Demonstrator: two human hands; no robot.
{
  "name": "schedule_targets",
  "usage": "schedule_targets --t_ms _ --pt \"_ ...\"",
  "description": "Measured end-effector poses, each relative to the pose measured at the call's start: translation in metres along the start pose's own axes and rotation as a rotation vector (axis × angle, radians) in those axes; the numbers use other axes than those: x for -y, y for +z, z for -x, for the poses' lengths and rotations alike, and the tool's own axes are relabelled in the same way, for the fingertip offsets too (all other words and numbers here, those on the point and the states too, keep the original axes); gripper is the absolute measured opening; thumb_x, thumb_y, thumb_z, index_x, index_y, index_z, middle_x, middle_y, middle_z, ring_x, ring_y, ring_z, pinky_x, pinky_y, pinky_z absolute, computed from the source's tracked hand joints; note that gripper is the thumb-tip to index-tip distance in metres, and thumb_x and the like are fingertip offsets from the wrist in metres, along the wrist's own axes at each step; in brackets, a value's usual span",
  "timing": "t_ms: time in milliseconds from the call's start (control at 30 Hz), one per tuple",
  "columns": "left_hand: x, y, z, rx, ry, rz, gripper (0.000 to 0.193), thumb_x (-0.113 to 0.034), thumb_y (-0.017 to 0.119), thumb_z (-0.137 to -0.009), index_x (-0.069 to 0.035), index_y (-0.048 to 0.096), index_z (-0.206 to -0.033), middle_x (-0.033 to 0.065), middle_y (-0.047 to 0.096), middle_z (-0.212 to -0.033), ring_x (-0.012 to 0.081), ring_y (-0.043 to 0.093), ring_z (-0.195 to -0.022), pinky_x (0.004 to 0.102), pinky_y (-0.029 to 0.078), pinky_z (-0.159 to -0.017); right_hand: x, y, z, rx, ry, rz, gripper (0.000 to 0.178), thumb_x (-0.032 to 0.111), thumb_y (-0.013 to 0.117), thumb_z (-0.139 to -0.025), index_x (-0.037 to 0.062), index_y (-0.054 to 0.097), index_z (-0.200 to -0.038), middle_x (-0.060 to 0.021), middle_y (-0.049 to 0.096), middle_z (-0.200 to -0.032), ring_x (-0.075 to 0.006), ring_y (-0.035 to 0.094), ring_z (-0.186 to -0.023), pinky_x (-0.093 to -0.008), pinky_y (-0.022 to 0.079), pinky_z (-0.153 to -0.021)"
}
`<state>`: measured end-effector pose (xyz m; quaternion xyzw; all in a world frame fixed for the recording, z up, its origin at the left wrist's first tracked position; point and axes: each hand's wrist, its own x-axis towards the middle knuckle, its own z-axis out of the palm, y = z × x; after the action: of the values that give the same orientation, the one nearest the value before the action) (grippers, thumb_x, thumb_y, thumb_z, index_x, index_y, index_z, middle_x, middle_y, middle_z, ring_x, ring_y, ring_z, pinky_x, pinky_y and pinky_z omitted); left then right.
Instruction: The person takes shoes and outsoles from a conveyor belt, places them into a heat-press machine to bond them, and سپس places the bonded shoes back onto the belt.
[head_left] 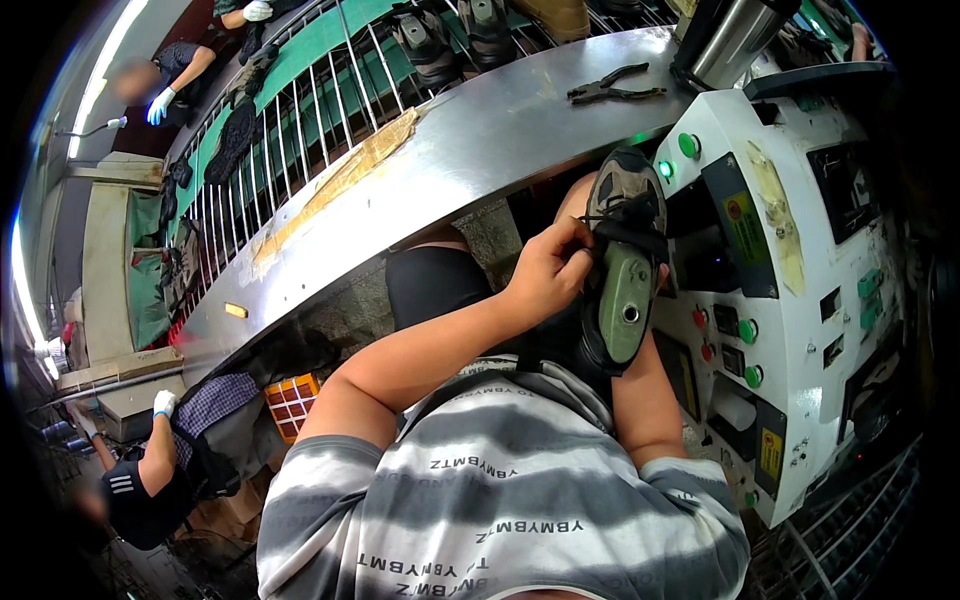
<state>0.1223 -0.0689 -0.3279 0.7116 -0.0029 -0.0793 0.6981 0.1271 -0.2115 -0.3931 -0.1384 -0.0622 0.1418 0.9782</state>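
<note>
A grey-brown and black lace-up shoe (614, 188) is held over my lap, toe pointing away from me. A green shoe last (624, 305) with a round metal-rimmed hole fills its opening. My left hand (550, 265) is at the left side of the shoe, thumb and fingertips pinched together at the black shoelace (604, 217). From the right, my right hand (662, 277) grips the shoe; most of it is hidden behind the shoe, with only a bit of finger showing at the edge.
Along the far side runs a metal worktop (480, 130) with pliers (615, 86) on it. Beyond it a barred rack (290, 140) carries several shoes. A white machine (790, 250) with green and red buttons stands close on the right. Other people work at the left.
</note>
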Motion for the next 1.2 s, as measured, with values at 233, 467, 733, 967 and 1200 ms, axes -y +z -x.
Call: schedule_targets --t_ms 233,467,733,967,1200 --pt "0.010 0.003 -0.003 -0.022 0.162 -0.126 0.013 0.003 0.050 -0.085 -0.001 0.053 -0.097 0.0040 0.052 -0.079 0.0123 0.051 -0.073 0.0268 0.043 -0.066 -0.020 -0.019 -0.001 -0.082 -0.023 -0.229 0.101 0.073 0.063 -0.072 0.0103 0.033 -0.145 -0.0061 0.041 -0.143 -0.0221 0.039 -0.130 -0.0364 0.028 -0.113" --pt "-0.028 0.004 0.012 0.117 0.153 -0.374 0.034 -0.007 0.062 -0.086 -0.005 0.055 -0.119 0.0120 0.052 -0.099 0.0232 0.056 -0.087 0.0327 0.047 -0.079 -0.002 -0.023 -0.003 0.028 -0.020 -0.132 0.096 0.072 0.061 -0.076 0.0102 0.035 -0.144 -0.0100 0.045 -0.141 -0.0275 0.045 -0.127 -0.0412 0.035 -0.109" --pt "-0.027 -0.013 -0.008 0.382 -0.067 -0.205 0.056 -0.008 0.076 -0.072 -0.008 0.047 -0.120 0.0094 0.055 -0.098 0.0191 0.060 -0.085 0.0322 0.051 -0.077 -0.004 -0.032 0.001 0.042 0.036 -0.134 0.095 0.075 0.057 -0.075 0.0097 0.038 -0.142 -0.0135 0.049 -0.134 -0.0304 0.050 -0.122 -0.0444 0.042 -0.104" --pt "-0.021 -0.011 -0.013 0.352 0.017 -0.366 0.050 -0.010 0.073 -0.069 -0.005 0.046 -0.111 0.0178 0.060 -0.086 0.0311 0.062 -0.080 0.0376 0.051 -0.072 -0.005 -0.022 -0.005 0.212 0.023 -0.116 0.096 0.076 0.057 -0.074 0.0107 0.038 -0.142 -0.0102 0.047 -0.135 -0.0261 0.045 -0.125 -0.0417 0.038 -0.106" --pt "-0.033 -0.012 -0.027 0.286 0.175 -0.781 0.042 -0.016 0.067 -0.075 -0.005 0.052 -0.113 0.0212 0.066 -0.082 0.0393 0.065 -0.080 0.0467 0.051 -0.069 -0.002 0.025 -0.013 -0.053 -0.114 0.190 0.100 0.076 0.056 -0.073 0.0071 0.036 -0.143 -0.0096 0.044 -0.139 -0.0240 0.044 -0.127 -0.0371 0.033 -0.109"
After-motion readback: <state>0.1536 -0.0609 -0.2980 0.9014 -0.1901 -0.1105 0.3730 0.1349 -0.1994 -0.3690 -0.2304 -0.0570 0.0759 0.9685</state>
